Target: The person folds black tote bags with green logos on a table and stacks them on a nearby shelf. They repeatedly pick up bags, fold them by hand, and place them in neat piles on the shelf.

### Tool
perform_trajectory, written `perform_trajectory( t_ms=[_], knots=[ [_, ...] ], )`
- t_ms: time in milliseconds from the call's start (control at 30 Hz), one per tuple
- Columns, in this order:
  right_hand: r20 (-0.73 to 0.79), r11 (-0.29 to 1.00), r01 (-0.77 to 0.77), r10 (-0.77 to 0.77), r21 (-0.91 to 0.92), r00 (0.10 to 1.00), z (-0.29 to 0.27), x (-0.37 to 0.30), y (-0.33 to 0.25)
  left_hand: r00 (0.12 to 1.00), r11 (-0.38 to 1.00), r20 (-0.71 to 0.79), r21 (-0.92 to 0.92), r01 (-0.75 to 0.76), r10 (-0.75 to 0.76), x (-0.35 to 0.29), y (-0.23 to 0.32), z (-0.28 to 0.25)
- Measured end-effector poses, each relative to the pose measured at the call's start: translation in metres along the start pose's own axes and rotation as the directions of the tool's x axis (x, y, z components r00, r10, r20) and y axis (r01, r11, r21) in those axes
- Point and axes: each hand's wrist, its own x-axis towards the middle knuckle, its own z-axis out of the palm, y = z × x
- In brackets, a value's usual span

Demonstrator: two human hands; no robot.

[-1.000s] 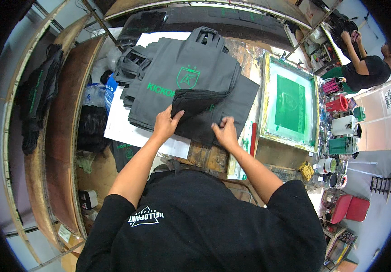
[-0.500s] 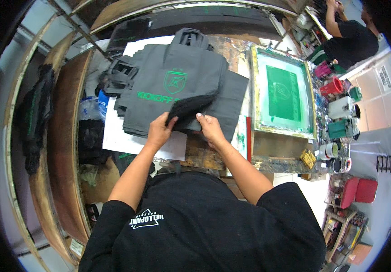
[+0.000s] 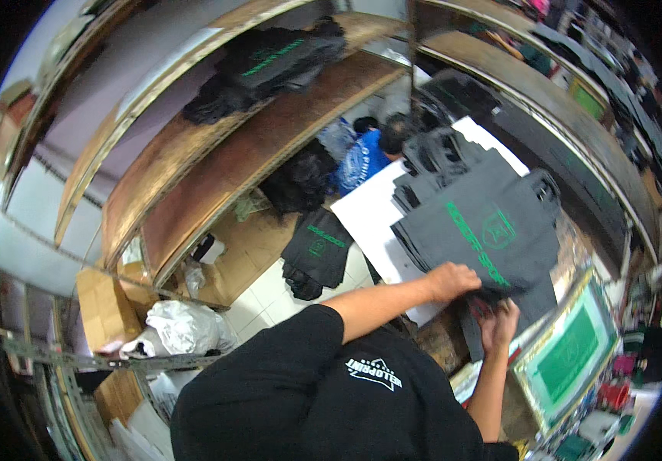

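A stack of dark grey tote bags (image 3: 454, 219) with green crest and lettering lies fanned on a white sheet (image 3: 373, 219) on the table. At the near edge of the top bag, my left hand (image 3: 454, 282) is closed with its fingers curled over the fabric. Just right of it, my right hand (image 3: 498, 323) pinches the same edge, thumb and fingers together. The fabric between my hands is slightly gathered. Some of my left fingers are hidden.
A screen-printing frame (image 3: 573, 355) with a green area lies right of the bags. More printed bags (image 3: 316, 250) are piled low on the left. Wooden shelves (image 3: 262, 138) rise beyond, near a blue printed garment (image 3: 363, 161). A white plastic bag (image 3: 189, 326) sits far left.
The view has swung left, bringing in the shelves and the low bag pile. The lifted near corner of the top bag has come down, with both hands still at its edge.
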Motion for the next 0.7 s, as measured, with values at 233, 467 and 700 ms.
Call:
perform_trajectory(
  t_ms=[233,467,700],
  knots=[
    [-0.178,0.980,-0.194,0.198,0.039,0.964,-0.006,0.023,-0.039,0.963,0.961,0.168,0.140,-0.237,0.212,-0.010,0.004,0.017],
    [-0.347,0.902,-0.242,0.112,-0.359,0.931,-0.119,0.074,-0.007,0.966,0.972,0.185,0.121,-0.202,0.178,-0.020,0.007,0.008],
    [-0.435,0.901,-0.098,-0.106,-0.422,0.894,-0.039,0.026,-0.043,0.988,0.992,-0.114,-0.091,0.092,-0.102,-0.158,0.012,-0.076]
  ],
)
